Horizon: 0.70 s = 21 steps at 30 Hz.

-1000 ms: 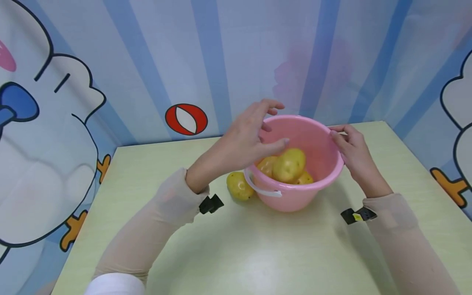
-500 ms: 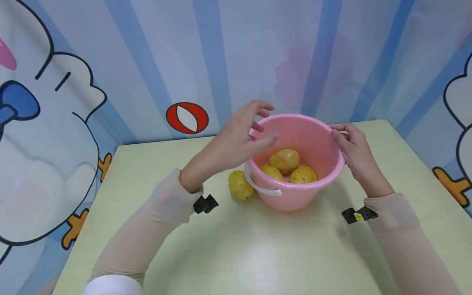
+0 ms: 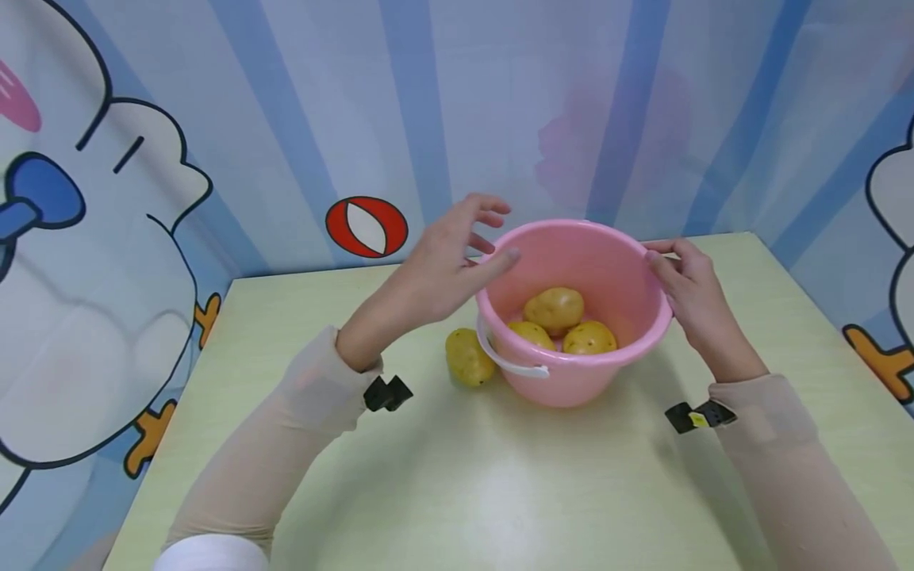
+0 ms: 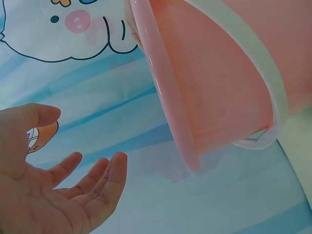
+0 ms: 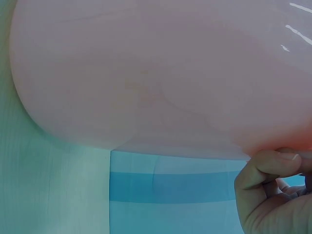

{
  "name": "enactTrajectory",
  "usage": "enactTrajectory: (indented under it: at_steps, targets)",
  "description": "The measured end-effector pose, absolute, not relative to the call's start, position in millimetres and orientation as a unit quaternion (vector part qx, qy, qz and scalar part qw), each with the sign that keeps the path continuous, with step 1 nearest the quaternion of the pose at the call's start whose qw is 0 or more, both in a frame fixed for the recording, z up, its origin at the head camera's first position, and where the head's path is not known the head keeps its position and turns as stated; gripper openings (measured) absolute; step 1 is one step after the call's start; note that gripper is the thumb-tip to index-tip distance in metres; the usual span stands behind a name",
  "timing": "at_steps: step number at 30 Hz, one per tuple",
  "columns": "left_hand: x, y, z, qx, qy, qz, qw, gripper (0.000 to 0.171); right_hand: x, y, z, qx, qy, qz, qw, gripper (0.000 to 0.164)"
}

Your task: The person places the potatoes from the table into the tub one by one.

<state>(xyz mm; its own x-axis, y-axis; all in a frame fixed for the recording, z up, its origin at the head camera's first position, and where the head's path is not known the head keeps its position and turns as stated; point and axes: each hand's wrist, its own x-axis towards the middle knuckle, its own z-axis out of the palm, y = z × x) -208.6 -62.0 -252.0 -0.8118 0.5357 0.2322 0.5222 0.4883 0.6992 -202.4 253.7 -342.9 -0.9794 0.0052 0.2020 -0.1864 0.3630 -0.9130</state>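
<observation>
A pink bucket with a white handle stands on the table, and three potatoes lie inside it. Just outside its left side rests another potato. My left hand hovers at the bucket's left rim, holding nothing; in the left wrist view its fingers are spread and relaxed, apart from the pink rim. On the opposite side, my right hand pinches the bucket's rim. The right wrist view has the thumb and fingers of that hand at the bucket's edge.
The pale table runs back to a blue striped backdrop printed with cartoon figures. Each wrist carries a small black device, such as the one on the left sleeve.
My left hand has drawn back leftward from above the bucket. A potato that sat higher in the bucket now lies lower among the others. My right hand keeps its grip on the rim.
</observation>
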Motion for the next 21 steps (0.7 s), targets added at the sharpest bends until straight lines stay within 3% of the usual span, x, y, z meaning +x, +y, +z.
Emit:
enactTrajectory:
  at_steps: [21]
  targets:
    - [-218, -90, -274, 0.269, 0.884, 0.382, -0.027, 0.048, -203, 255, -344, 0.060, -0.815, 0.570, 0.082, 0.043]
